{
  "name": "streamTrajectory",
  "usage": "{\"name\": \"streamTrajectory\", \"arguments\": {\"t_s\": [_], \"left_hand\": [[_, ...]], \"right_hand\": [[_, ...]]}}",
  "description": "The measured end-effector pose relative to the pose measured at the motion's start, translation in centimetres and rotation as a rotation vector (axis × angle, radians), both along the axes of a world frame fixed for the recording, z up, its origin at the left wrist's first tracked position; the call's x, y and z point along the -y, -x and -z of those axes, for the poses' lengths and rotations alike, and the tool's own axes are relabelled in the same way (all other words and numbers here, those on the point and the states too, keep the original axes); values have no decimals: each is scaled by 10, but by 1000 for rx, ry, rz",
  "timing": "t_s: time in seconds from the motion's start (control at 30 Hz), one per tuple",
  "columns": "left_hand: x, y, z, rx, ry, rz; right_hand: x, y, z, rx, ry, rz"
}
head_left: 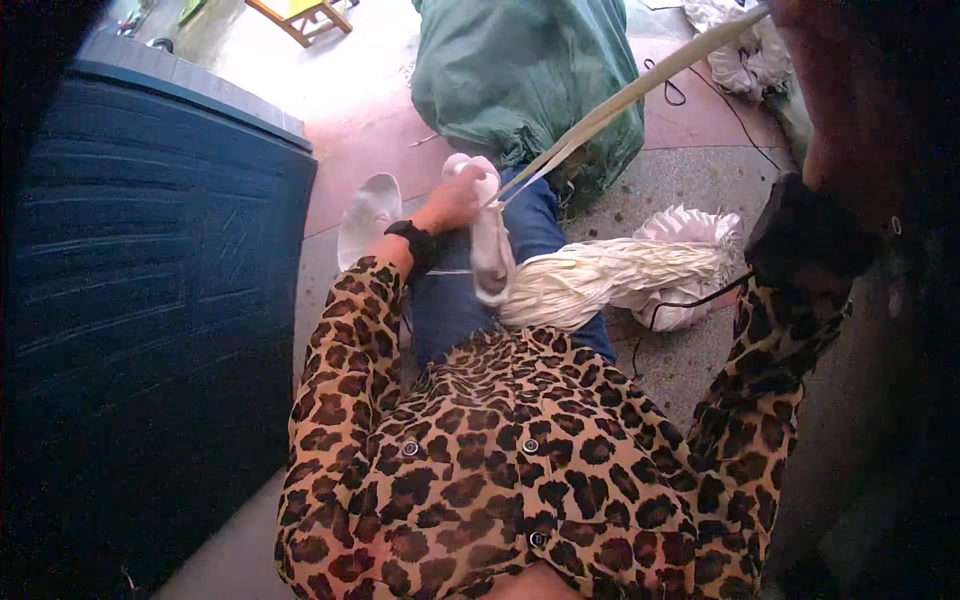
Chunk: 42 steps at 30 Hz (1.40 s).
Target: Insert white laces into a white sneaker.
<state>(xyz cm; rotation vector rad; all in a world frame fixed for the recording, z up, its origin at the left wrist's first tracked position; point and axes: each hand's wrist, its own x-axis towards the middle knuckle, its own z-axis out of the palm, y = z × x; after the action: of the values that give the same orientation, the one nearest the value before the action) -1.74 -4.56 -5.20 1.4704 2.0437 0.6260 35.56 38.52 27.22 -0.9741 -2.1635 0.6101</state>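
Pale cream strips of dried leaf fibre (600,275) lay bundled across the person's lap, over blue jeans (450,300), right of a dark blue ribbed bin (150,300). The left hand (452,198) was closed in a fist about a white wound wad (490,250) at the bundle's near end. One long pale strip (620,100) ran taut from there up to the right hand (830,100), raised close to the camera and blurred; its fingers could not be made out. Pulled so tight, the strip might well split or slip from the fist.
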Motion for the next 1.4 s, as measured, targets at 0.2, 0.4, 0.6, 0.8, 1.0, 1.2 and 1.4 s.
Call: {"name": "streamTrajectory", "arguments": {"t_s": [0.2,0.4,0.6,0.8,1.0,1.2,1.4], "left_hand": [[2,5,12,-40,-159,61],[-3,6,12,48,0,18],[-31,-10,-18,14,96,60],[-52,6,-2,-134,123,282],[-60,-10,-8,-133,114,436],[-76,-2,34,25,-65,616],[-80,8,35,38,-100,482]], "right_hand": [[-4,-1,6,-9,22,5],[0,3,18,-10,43,-6],[-4,-6,23,-22,49,18],[-3,-4,33,-43,90,16],[-4,-20,41,-76,134,56],[-10,-37,51,-147,203,102],[-22,-68,76,-270,321,167]]}}
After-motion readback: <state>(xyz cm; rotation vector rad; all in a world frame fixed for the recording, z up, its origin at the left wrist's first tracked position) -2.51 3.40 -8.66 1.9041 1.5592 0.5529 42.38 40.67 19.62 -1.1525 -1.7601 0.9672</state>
